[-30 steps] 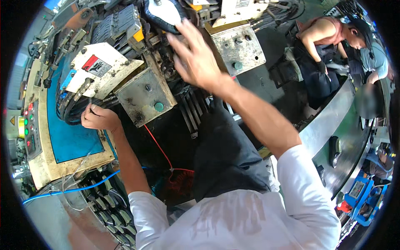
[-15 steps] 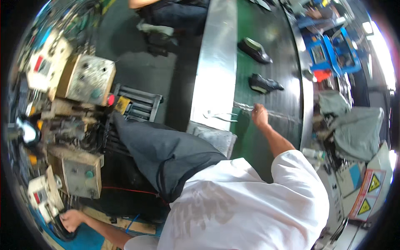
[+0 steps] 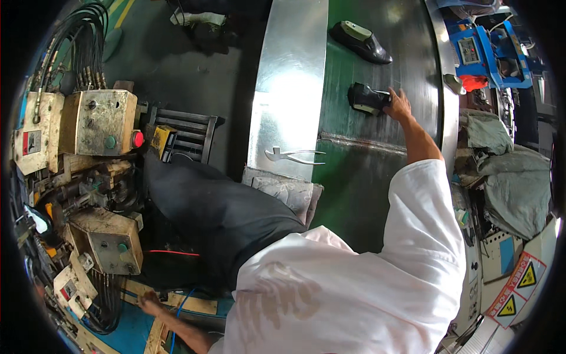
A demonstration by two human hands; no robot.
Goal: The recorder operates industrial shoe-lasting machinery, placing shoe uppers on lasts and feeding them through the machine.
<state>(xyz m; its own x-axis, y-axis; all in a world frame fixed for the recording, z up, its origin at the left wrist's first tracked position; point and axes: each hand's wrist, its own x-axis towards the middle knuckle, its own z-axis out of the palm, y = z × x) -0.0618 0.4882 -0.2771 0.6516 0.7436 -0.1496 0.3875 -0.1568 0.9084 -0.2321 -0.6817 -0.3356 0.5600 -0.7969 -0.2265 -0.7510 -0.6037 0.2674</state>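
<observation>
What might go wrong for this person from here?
The right hand is only at one end of the nearer black shoe, and its grip is unclear, so the shoe might slip or turn.
The pliers' handles point over the metal ledge's edge, so a passing arm could perhaps knock them.
The left hand is near the machine's dark hoses and might brush one.

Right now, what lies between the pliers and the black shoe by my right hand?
In the head view, dark green belt, crossed by a ridged metallic seam, lies between the pliers and that black shoe.
</observation>
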